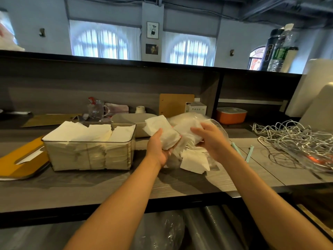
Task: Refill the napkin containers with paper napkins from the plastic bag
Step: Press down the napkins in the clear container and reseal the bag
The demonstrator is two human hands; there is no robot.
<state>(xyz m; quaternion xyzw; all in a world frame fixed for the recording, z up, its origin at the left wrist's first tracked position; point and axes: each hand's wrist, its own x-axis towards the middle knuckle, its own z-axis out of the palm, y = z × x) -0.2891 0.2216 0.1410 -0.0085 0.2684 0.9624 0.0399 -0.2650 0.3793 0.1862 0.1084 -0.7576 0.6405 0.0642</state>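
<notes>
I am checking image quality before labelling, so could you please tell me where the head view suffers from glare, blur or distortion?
Head view: the arched windows are blown out by backlight; wide-angle distortion bows the shelf edge and stretches the forearms; the plastic bag shows soft glare; the left hand and its napkins look slightly soft, the white napkins losing detail.
</notes>
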